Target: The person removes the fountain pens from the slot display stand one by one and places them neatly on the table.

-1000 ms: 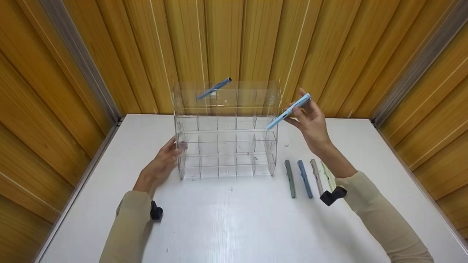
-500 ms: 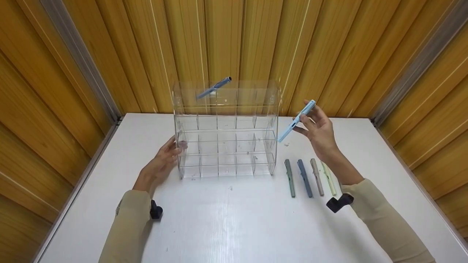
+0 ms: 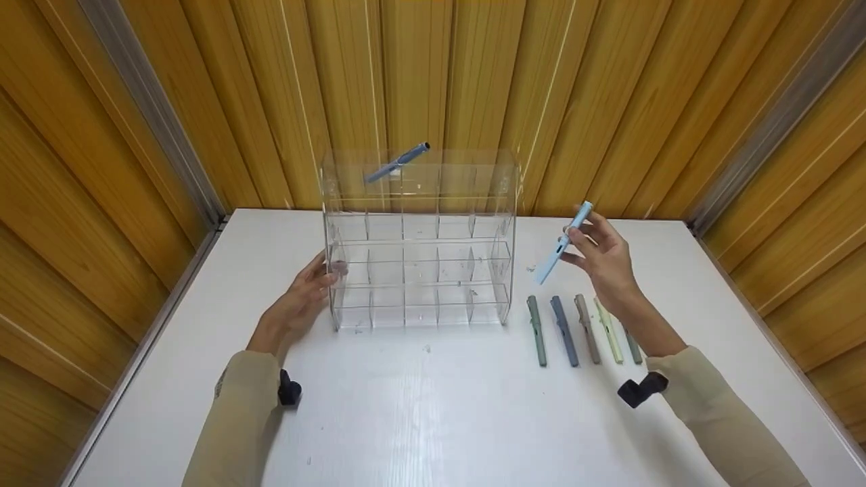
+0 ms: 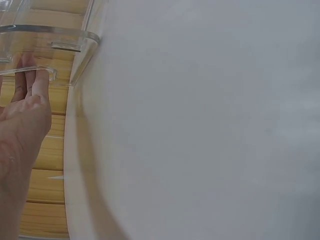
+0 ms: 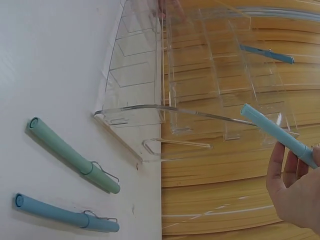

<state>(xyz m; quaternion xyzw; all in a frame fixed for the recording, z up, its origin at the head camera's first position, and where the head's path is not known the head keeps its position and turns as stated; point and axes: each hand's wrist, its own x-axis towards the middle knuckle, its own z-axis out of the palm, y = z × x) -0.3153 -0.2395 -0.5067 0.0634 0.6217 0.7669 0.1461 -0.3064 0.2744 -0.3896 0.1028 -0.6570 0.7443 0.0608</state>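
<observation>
In the head view my right hand (image 3: 605,260) pinches a light blue pen (image 3: 565,243) between thumb and fingers, to the right of a clear display rack (image 3: 419,240). The pen slants, its lower end pointing toward the table and the rack. My left hand (image 3: 304,294) touches the rack's left side with fairly straight fingers; the left wrist view shows the fingers (image 4: 30,90) against the clear plastic. A darker blue pen (image 3: 398,162) lies slanted at the top of the rack.
Right of the rack, several pens lie in a row: green (image 3: 536,331), blue (image 3: 564,331), taupe (image 3: 587,329), pale green (image 3: 608,331), and a dark green one (image 3: 633,347) partly behind my right wrist. Wood-patterned walls (image 3: 419,74) enclose the white table (image 3: 379,419).
My right hand, holding the light blue pen, has moved right and down, away from the rack. The pen stands steeper. The dark green pen has come into sight. My left hand stays put.
</observation>
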